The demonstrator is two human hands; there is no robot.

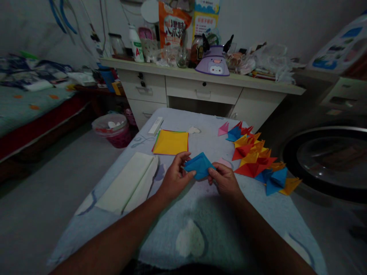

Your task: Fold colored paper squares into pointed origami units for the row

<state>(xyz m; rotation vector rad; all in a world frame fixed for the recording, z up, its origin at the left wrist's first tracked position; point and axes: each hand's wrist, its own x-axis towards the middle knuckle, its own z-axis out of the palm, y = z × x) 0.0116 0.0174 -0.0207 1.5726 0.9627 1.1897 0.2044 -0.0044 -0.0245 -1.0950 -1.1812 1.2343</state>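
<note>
A blue sheet of origami paper (pixel 200 165), folded into a small diamond-like shape, is held up between both hands above the cloth-covered table. My left hand (pixel 178 173) grips its left side, thumb in front and fingers behind. At its right corner, my right hand (pixel 224 176) pinches it between thumb and fingers. Beyond my left hand lies a stack of square paper (pixel 171 143) with a yellow sheet on top. To the right of my right hand stand several folded paper cranes (pixel 254 154) in red, yellow, blue and pink, crowded together.
A folded pale cloth (pixel 130 181) lies at the left of the table (pixel 172 244), with a white narrow box (pixel 156 126) farther back. Behind stands a cluttered white desk (pixel 183 89). A lined waste bin (pixel 114 131) is on the floor at left; a washing machine (pixel 329 114) stands at right.
</note>
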